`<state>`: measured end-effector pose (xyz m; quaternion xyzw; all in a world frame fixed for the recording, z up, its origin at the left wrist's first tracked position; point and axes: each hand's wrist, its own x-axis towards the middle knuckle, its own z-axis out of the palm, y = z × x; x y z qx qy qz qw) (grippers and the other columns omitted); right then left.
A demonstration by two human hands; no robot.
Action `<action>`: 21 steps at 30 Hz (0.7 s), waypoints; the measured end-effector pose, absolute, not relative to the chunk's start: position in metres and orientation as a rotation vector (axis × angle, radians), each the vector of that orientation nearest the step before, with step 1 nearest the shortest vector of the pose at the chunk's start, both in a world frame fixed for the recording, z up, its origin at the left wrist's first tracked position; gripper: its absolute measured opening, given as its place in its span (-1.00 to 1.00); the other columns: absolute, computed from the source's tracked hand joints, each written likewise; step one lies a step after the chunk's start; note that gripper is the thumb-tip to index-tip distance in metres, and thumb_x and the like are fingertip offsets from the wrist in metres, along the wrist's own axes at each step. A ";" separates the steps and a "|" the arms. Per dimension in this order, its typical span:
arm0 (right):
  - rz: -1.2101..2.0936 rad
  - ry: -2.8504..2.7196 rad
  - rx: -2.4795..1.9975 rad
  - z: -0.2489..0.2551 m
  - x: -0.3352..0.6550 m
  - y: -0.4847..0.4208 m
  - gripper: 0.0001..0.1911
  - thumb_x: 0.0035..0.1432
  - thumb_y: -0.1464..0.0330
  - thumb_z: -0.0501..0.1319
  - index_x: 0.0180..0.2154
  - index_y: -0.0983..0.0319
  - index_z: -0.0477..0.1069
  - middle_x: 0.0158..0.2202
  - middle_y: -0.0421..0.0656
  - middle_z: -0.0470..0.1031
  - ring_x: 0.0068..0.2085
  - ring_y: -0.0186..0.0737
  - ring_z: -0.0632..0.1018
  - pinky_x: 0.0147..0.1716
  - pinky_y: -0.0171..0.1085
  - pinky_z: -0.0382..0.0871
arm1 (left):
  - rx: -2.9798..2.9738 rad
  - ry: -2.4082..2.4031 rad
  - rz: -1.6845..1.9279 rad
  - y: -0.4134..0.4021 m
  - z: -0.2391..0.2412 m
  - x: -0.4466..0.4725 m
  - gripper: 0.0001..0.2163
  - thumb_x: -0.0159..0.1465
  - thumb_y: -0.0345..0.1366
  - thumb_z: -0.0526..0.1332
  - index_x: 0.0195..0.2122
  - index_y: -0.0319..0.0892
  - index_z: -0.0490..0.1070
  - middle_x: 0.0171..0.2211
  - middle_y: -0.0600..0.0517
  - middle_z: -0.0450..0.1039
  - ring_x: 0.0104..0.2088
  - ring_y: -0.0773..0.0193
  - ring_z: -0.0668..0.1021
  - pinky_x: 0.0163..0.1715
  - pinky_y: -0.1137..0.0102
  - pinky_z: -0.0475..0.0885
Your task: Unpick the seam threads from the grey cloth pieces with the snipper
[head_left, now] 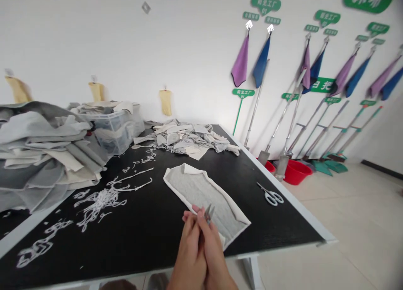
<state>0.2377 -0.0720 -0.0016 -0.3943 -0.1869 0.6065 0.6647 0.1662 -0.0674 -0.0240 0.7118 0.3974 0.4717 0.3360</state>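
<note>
My two hands are pressed close together over the near edge of a grey cloth piece with pale folded borders, which lies flat on the black table. From my right hand poke the short metal blades of thread snips, their tips apart and over the cloth; its fingers are closed round the handle. Against it on the left is my left hand, fingers curled in; whatever they pinch is hidden. A pair of scissors with pale handles rests on the table to the right.
White thread scraps litter the black table on the left. Stacked grey cloths stand at far left, beside a clear plastic bin. A loose cloth heap lies at the back. Mops and a red basin stand along the wall.
</note>
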 end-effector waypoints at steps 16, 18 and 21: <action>1.198 -0.097 -0.878 -0.009 0.360 -0.149 -0.52 -0.10 0.03 0.45 -0.45 0.26 0.34 -0.74 -0.45 0.05 -0.70 -0.60 -0.04 -0.70 -0.45 -0.25 | 3.046 1.227 0.118 0.070 -0.011 0.164 0.07 -0.09 -0.72 0.15 0.41 0.17 -0.15 0.46 -0.08 -0.37 0.41 -0.20 -0.17 0.28 -0.08 0.00; 1.196 -0.046 -0.884 -0.021 0.362 -0.153 -0.49 -0.13 0.01 0.46 -0.45 0.25 0.33 -0.74 -0.46 0.03 -0.71 -0.60 -0.04 -0.70 -0.45 -0.28 | 3.127 1.183 0.041 0.090 -0.010 0.182 0.12 -0.12 -0.73 0.16 0.41 0.16 -0.24 0.46 -0.07 -0.51 0.41 -0.19 -0.28 0.30 -0.08 -0.09; 1.207 0.000 -0.870 -0.037 0.363 -0.155 -0.48 -0.14 -0.01 0.45 -0.44 0.24 0.32 -0.74 -0.47 0.03 -0.71 -0.60 -0.05 -0.70 -0.45 -0.29 | 3.150 1.056 -0.102 0.108 -0.006 0.210 0.15 -0.14 -0.70 0.20 0.42 0.15 -0.29 0.45 -0.07 -0.58 0.39 -0.19 -0.37 0.31 -0.10 -0.19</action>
